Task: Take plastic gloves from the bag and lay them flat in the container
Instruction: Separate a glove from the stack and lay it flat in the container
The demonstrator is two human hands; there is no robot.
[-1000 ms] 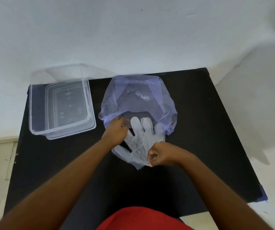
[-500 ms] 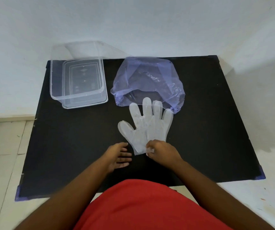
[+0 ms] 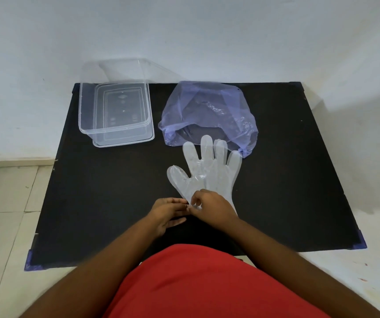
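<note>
A stack of clear plastic gloves [image 3: 207,171] lies flat on the black table [image 3: 287,180], fingers pointing away from me toward the bag. The translucent purple bag [image 3: 209,113] sits just beyond it, its mouth facing me. My right hand [image 3: 212,206] pinches the gloves' cuff edge. My left hand [image 3: 168,213] meets it at the same cuff corner, fingertips touching the plastic. An empty clear rectangular container [image 3: 115,111] stands at the far left of the table.
A clear lid [image 3: 124,70] leans against the white wall behind the container. The table's near corners carry purple tape [image 3: 29,260]. Tiled floor lies to the left, and my red shirt fills the bottom of the view.
The gloves came out of the bag and now lie flat on the table. My left hand left the bag's mouth and moved to the cuff beside my right hand.
</note>
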